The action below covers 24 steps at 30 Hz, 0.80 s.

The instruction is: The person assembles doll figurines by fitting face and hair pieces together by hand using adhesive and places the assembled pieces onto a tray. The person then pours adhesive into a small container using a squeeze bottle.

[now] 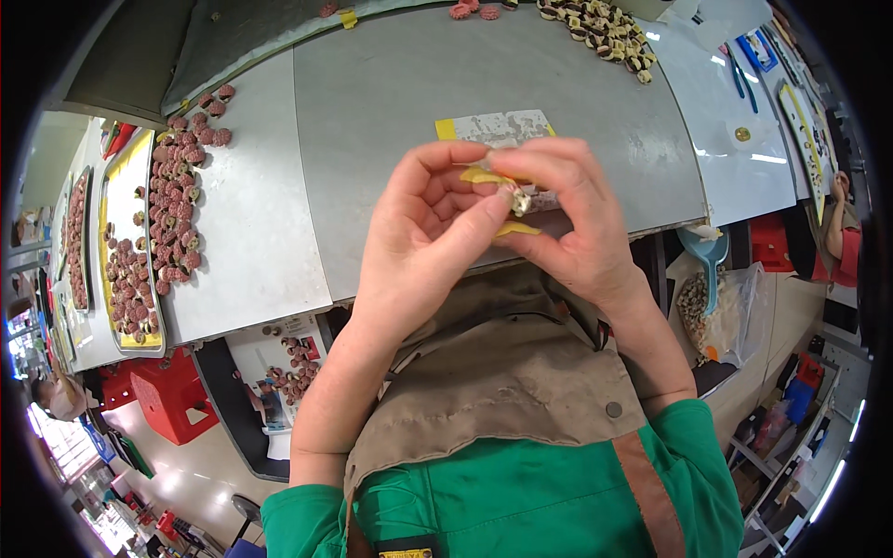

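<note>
Both my hands are raised together over the table's near edge, fingers curled inward and thumbs close to each other. Between the fingertips is a small whitish, speckled piece [522, 201], with thin yellow flaps [517, 229] close around it; whether these belong to the piece or cover my fingertips I cannot make out. My left hand [423, 237] pinches the piece with its thumb from the left. From the right, my right hand [586, 219] closes its thumb and forefinger about it. Just beyond the hands lies a worn white card with yellow ends [502, 124], partly covered by them.
Pink bumpy berry-like pieces [172, 205] lie heaped at the left, beside a yellow-edged tray [127, 186] of more. Cream-and-dark pieces [605, 35] are piled at the far right. Pliers [739, 74] rest on the right table; below hangs a blue scoop [711, 265] by a plastic bag [744, 316].
</note>
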Each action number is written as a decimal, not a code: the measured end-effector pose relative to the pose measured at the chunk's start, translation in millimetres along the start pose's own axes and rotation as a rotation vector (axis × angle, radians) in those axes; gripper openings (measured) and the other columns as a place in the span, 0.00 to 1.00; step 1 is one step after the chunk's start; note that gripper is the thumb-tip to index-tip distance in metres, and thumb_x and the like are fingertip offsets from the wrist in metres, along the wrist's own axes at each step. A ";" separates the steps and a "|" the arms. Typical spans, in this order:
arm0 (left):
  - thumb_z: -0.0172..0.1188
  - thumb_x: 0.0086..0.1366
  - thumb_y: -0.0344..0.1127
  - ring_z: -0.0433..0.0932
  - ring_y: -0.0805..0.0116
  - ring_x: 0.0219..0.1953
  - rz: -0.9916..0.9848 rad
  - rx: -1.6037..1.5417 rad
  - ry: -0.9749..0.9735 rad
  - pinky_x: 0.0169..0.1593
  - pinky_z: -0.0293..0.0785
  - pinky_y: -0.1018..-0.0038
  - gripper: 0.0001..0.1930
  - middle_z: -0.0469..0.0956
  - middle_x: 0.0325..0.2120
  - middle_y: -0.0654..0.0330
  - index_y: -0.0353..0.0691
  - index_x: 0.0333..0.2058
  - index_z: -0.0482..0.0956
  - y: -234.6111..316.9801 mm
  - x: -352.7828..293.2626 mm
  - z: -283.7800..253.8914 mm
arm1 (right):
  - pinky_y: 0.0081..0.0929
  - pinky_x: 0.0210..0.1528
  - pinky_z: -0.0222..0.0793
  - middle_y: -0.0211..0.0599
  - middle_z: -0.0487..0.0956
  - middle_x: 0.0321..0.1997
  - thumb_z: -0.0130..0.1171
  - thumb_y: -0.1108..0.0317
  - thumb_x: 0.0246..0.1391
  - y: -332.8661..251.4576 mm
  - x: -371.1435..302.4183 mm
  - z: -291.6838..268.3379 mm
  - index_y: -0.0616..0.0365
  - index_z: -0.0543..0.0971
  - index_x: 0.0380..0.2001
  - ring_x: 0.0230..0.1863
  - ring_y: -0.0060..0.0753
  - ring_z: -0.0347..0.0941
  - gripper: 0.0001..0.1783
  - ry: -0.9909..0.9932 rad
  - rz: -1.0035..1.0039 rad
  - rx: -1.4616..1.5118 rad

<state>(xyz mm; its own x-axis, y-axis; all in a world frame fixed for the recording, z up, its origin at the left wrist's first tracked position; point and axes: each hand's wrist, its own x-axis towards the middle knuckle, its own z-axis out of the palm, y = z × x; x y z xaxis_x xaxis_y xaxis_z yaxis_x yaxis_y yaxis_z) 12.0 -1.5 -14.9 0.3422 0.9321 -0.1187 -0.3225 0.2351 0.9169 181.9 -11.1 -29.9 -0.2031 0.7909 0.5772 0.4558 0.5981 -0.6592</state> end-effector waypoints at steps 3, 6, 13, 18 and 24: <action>0.57 0.61 0.24 0.76 0.74 0.41 0.026 0.082 0.002 0.47 0.72 0.78 0.23 0.75 0.38 0.58 0.34 0.54 0.61 -2.4 -2.5 12.2 | 0.24 0.40 0.71 0.36 0.74 0.44 0.69 0.68 0.43 6.8 -4.3 -2.3 0.56 0.78 0.40 0.39 0.32 0.73 0.19 -0.019 -0.005 0.036; 0.56 0.59 0.22 0.75 0.73 0.41 0.146 0.211 0.012 0.47 0.72 0.78 0.28 0.74 0.38 0.57 0.34 0.58 0.57 -19.0 0.7 18.4 | 0.24 0.40 0.72 0.36 0.74 0.42 0.71 0.69 0.40 15.8 -7.1 -4.6 0.56 0.78 0.38 0.39 0.31 0.73 0.19 -0.012 0.031 0.036; 0.57 0.57 0.19 0.72 0.78 0.34 0.336 0.512 -0.007 0.37 0.70 0.84 0.30 0.69 0.34 0.62 0.34 0.58 0.58 -46.5 18.9 18.8 | 0.23 0.34 0.73 0.32 0.74 0.34 0.73 0.74 0.33 41.5 -8.0 0.1 0.55 0.77 0.34 0.35 0.30 0.73 0.20 0.044 -0.027 0.024; 0.57 0.57 0.19 0.71 0.80 0.33 0.340 0.538 0.032 0.35 0.69 0.86 0.29 0.67 0.35 0.64 0.34 0.57 0.59 -43.6 29.2 23.6 | 0.25 0.32 0.72 0.33 0.74 0.34 0.72 0.75 0.33 50.4 3.8 -5.3 0.55 0.77 0.33 0.33 0.31 0.72 0.20 0.036 -0.074 0.002; 0.60 0.59 0.26 0.72 0.78 0.37 0.318 0.517 0.063 0.41 0.72 0.81 0.26 0.71 0.39 0.60 0.35 0.56 0.63 0.6 -29.0 -3.9 | 0.32 0.39 0.69 0.39 0.73 0.34 0.67 0.72 0.38 -20.3 3.8 23.5 0.57 0.75 0.37 0.37 0.42 0.71 0.18 -0.013 -0.071 -0.119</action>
<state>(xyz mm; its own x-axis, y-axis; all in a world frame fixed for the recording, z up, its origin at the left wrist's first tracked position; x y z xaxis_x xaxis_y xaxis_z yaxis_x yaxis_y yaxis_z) -1.5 -27.3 -12.4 0.2415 0.9528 0.1839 0.0750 -0.2073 0.9754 151.5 -17.2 -25.6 -0.2497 0.7494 0.6133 0.5390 0.6337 -0.5549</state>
